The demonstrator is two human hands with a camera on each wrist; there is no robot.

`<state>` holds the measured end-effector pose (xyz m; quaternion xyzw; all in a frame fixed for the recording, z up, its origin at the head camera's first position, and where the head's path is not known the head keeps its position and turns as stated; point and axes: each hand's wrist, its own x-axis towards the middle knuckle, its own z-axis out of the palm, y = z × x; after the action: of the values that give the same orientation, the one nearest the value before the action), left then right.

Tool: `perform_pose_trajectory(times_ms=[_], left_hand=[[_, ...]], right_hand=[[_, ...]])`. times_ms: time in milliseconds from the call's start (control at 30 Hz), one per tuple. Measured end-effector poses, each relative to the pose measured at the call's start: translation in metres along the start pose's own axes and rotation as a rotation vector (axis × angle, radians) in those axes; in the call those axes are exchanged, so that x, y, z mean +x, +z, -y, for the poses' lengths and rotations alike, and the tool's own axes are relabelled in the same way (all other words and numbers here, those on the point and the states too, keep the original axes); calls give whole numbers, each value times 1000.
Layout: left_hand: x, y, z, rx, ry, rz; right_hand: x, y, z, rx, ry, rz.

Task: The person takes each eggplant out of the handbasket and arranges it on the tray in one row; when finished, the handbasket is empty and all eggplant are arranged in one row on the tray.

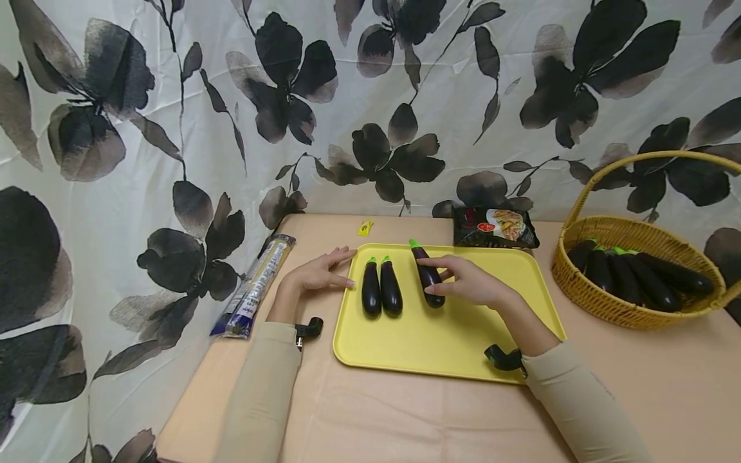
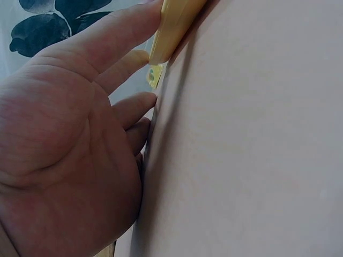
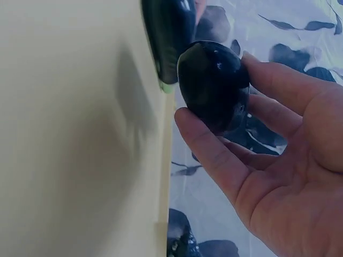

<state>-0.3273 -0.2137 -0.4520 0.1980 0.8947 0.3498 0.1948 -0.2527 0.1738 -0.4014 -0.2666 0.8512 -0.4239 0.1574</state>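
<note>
My right hand (image 1: 466,280) pinches a dark purple eggplant (image 1: 424,270) between thumb and fingers over the yellow tray (image 1: 440,350). Its green stem end points away from me. In the right wrist view, the rounded end of this eggplant (image 3: 211,85) faces the camera, above the tray surface. Two other eggplants (image 1: 371,289) lie side by side on the tray's left part, stems also pointing away. At the tray's left edge is my left hand (image 1: 318,271), fingers extended and fingertips at the rim. The left wrist view shows the thumb and a finger against the tray rim (image 2: 174,27).
A wicker basket (image 1: 625,225) with several eggplants stands on the right. A black food packet (image 1: 494,228) lies behind the tray, and a small yellow packet (image 1: 365,228) sits near the table's back edge. Long plastic packages (image 1: 255,289) lie at the left edge.
</note>
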Motion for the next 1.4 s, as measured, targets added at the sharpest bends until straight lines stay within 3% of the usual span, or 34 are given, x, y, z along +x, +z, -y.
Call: perform_pose_trajectory(times_ms=[167, 433, 733, 1400], left_hand=[[1, 1, -1, -4, 7, 0], [1, 1, 0, -22, -8, -3], [1, 1, -1, -23, 2, -2], [1, 2, 1, -30, -21, -8]], right_hand=[[3, 9, 1, -23, 30, 15], [9, 19, -1, -61, 8, 53], [15, 29, -2, -32, 37, 97], [15, 35, -4, 52, 77, 90]])
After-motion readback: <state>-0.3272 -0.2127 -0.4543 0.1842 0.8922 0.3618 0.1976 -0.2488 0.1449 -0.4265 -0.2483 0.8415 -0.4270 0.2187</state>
